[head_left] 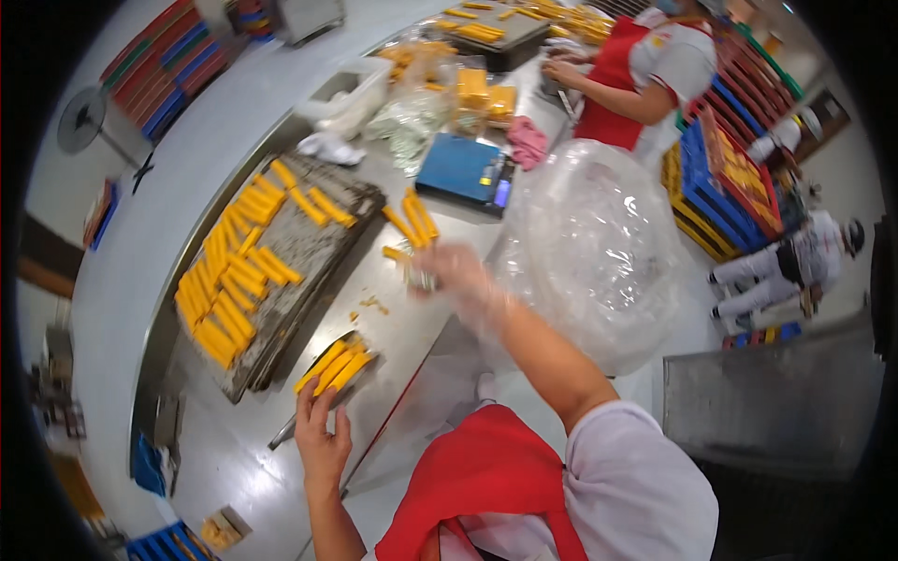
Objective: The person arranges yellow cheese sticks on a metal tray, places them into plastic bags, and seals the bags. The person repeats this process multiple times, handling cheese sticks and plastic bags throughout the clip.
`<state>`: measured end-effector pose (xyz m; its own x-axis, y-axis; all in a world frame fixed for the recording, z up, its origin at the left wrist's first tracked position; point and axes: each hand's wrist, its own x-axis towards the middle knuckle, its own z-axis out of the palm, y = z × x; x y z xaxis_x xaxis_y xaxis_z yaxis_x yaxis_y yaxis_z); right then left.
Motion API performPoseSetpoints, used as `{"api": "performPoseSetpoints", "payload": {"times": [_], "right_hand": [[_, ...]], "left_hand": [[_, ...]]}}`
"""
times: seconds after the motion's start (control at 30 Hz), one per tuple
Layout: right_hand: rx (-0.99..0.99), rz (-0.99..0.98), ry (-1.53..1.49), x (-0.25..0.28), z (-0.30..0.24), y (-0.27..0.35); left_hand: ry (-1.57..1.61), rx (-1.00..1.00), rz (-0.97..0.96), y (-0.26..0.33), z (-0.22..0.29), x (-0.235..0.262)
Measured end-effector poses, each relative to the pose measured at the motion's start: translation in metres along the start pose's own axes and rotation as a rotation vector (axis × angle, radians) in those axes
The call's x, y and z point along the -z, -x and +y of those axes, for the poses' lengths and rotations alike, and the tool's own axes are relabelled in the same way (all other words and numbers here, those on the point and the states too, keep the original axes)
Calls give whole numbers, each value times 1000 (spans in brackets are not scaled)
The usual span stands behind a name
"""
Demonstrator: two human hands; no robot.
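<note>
My left hand (323, 439) has its fingers apart, their tips at the near ends of several yellow sticks (339, 363). Those sticks lie side by side in a small dark metal holder (283, 434) on the steel table. To the right, my right hand (454, 276) wears a clear plastic glove and is smeared by motion. Just beyond it lie a few more yellow sticks (410, 220), and a short yellow piece (395, 253) shows at its fingers. Whether it grips anything cannot be made out. At the left, many yellow sticks (224, 271) rest on a worn, dark-stained tray (318, 252).
Beyond my right hand stands a blue scale (458, 170); a pink cloth (528, 142) lies beside it. A large clear plastic bag (599, 252) bulges at the table's right edge. Behind are a white tub (348, 93), bagged yellow packs (472, 89) and a co-worker in a red apron (613, 89).
</note>
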<state>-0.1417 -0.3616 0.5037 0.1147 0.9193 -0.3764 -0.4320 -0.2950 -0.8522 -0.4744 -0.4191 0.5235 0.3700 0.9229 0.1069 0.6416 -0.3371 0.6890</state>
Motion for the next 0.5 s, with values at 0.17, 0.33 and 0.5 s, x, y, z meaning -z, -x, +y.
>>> {"api": "performPoseSetpoints", "payload": {"times": [0.17,0.33,0.5], "right_hand": [[-246,-2,-258,56,9,166],[-285,155,-281,147,1,265],[-197,320,-321,220,-7,324]], "left_hand": [[73,-256,-158,-52,98,-58],[205,-645,-347,-110,222,-164],[-255,-875,-267,-174,293,-320]]}}
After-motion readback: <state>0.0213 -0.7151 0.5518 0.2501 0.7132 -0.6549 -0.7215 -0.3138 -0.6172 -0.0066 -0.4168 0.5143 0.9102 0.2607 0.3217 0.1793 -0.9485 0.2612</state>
